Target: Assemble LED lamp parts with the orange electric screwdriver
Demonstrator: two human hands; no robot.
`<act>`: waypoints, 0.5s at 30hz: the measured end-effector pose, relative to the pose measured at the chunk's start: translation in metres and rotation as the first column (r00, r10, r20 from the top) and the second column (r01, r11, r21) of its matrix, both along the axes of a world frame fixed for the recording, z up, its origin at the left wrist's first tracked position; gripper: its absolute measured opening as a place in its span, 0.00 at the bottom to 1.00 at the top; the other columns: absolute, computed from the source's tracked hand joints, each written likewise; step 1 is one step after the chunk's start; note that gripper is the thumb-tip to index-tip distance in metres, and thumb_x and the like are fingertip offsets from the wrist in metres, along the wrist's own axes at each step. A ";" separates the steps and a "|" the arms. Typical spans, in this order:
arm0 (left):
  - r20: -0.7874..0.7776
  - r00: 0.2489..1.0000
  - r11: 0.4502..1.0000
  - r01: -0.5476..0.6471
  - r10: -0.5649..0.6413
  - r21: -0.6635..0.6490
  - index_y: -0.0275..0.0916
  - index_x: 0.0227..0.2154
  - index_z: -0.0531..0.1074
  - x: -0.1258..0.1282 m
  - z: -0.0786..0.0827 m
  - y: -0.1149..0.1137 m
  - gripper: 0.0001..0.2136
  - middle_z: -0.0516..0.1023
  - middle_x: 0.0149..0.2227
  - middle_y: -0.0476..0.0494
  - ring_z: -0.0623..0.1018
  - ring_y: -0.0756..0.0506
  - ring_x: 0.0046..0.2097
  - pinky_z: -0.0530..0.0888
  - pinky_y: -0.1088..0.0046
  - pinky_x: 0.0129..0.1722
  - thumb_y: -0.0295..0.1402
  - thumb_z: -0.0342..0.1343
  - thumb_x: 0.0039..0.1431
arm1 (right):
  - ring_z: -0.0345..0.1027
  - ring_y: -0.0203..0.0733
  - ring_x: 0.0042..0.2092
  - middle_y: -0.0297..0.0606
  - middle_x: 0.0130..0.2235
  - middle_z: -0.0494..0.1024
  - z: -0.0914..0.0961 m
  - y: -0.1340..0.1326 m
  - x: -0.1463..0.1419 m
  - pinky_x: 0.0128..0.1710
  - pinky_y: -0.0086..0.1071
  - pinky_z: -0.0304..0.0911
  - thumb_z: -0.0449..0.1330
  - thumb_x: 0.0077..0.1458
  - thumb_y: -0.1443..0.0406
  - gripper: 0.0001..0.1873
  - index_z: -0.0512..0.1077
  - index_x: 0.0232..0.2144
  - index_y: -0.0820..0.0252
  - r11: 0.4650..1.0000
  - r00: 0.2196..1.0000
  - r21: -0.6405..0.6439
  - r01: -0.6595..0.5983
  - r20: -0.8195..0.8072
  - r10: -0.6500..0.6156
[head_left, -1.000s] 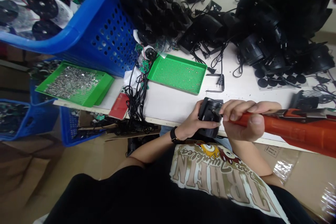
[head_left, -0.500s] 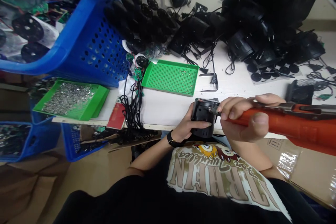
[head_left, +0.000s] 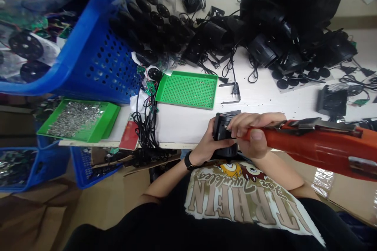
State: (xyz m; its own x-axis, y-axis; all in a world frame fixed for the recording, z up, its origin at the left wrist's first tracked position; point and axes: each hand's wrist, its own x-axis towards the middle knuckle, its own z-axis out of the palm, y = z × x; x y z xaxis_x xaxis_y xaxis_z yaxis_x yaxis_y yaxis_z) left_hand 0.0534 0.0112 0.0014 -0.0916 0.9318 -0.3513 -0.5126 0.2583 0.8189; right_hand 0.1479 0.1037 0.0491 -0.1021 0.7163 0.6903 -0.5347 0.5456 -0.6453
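My left hand [head_left: 207, 143] is closed around a black plastic housing [head_left: 226, 150] at the front edge of the table, its thumb lying across the near face. In my right hand [head_left: 255, 129] is an orange power screwdriver [head_left: 318, 144], held level, its body reaching off to the right. The tool's tip meets the upper part of the housing, where a small shiny spot shows; my right fingers partly cover it. Just beyond, a thin dark metal bracket [head_left: 239, 98] lies on the white table with a plug [head_left: 235, 90] over it.
A green perforated tray [head_left: 185, 100] holds a few small screws. Left of it are bundled black cables [head_left: 146, 127], a red-and-white card [head_left: 129, 135], a green bin [head_left: 109, 123] of screws and a blue basket [head_left: 73, 62]. Black housings [head_left: 262, 51] and cords pile up behind.
My right hand and the screwdriver have shifted left, closer over the housing, and the fingers now cover the tool's tip more. The view has moved slightly.
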 end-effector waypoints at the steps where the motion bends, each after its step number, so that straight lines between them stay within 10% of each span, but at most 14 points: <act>1: 0.001 1.000 1.000 0.009 -0.009 -0.002 0.46 0.56 0.64 0.000 0.000 0.000 0.37 0.73 0.52 0.47 0.72 0.38 0.58 0.66 0.54 0.63 0.32 0.76 0.44 | 0.60 0.33 0.14 0.19 0.19 0.66 0.001 0.000 0.000 0.16 0.30 0.65 0.59 0.62 0.61 0.05 0.65 0.38 0.47 1.000 1.000 -0.002 0.001 -0.027 -0.001; 15: -0.038 0.999 0.999 0.033 -0.032 0.042 0.48 0.59 0.61 -0.001 -0.003 0.002 0.39 0.71 0.57 0.45 0.70 0.35 0.63 0.62 0.51 0.67 0.34 0.76 0.46 | 0.60 0.33 0.15 0.19 0.18 0.65 -0.001 -0.004 0.004 0.19 0.31 0.67 0.61 0.60 0.59 0.07 0.66 0.37 0.50 0.994 0.997 -0.113 -0.003 -0.082 -0.007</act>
State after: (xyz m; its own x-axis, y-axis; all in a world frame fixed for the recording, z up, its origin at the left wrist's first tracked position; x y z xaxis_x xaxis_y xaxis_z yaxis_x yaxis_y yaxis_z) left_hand 0.0519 0.0128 -0.0020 -0.0732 0.9484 -0.3086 -0.4735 0.2393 0.8477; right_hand 0.1518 0.0993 0.0486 -0.0468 0.7905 0.6107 -0.5875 0.4726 -0.6568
